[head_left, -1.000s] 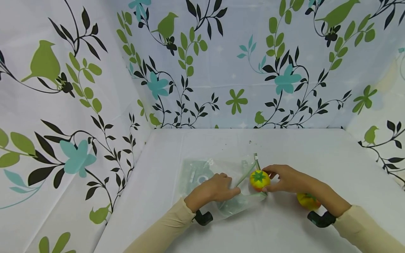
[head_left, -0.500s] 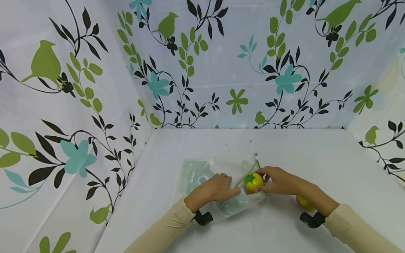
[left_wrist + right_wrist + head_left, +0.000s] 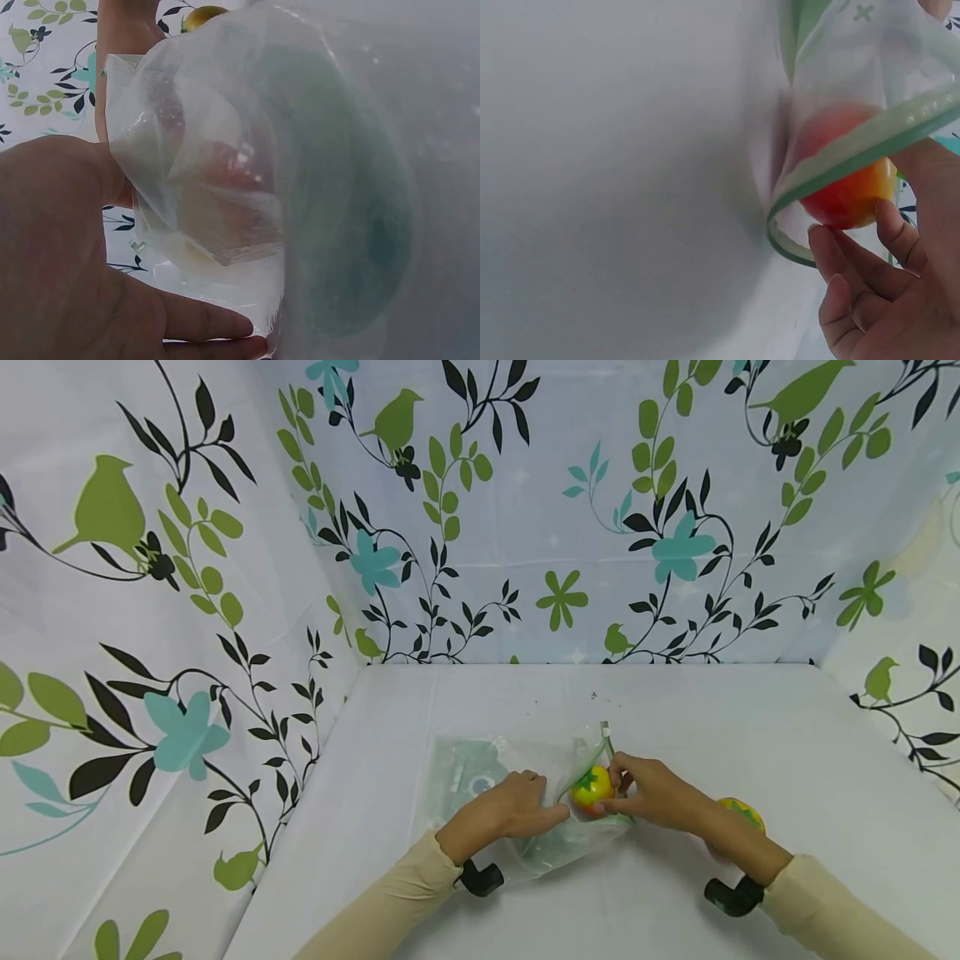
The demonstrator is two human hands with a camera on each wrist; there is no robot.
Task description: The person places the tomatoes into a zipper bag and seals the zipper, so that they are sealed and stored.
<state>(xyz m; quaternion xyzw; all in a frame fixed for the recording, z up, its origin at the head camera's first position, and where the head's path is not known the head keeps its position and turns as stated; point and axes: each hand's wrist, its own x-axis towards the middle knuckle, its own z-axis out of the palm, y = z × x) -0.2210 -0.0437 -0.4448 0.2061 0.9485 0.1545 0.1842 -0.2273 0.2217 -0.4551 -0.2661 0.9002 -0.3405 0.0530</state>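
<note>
A clear zip bag (image 3: 558, 847) with a pale green edge lies on the white table, its mouth gaping to the right. My left hand (image 3: 506, 810) holds the bag near its mouth; in the left wrist view, film covers part of its grip. At the mouth, my right hand (image 3: 648, 789) pinches a yellow-and-red toy tomato (image 3: 591, 787) with a green star-shaped top. The right wrist view shows the tomato (image 3: 851, 199) partly behind the bag's green rim (image 3: 870, 154), fingertips against its near side. A second similar toy (image 3: 744, 810) sits behind my right forearm, partly hidden.
A big green curved shape (image 3: 337, 195) shows through the bag film in the left wrist view. Cloth with birds and leaves (image 3: 558, 602) hangs behind the white table (image 3: 697, 710) and at its sides. A dark wrist camera (image 3: 733, 897) is strapped below each hand.
My right hand has carried the toy tomato leftward into the bag's mouth. As the right forearm shifted left, the second toy's upper part came into view. My left hand has stayed put.
</note>
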